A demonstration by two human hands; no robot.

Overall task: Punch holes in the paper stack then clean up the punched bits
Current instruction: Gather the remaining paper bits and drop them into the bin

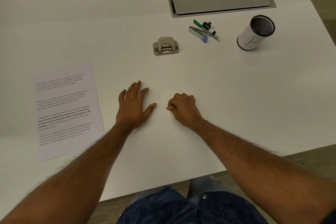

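The printed paper stack (65, 109) lies flat on the white desk (236, 96) at the left. A small metal hole punch (165, 46) stands further back, near the middle. My left hand (134, 104) rests flat on the desk with its fingers spread, just right of the paper. My right hand (182, 108) sits beside it with the fingers curled under and the thumb against them; whether it pinches anything is too small to tell. No punched bits are visible on the desk.
Behind the punch to the right lie a stapler, pens and binder clips (204, 31). A black mesh cup with a white wrap (256, 32) stands at the far right. A grey cable hatch (221, 1) is set into the desk's back. The desk's front edge runs just above my lap.
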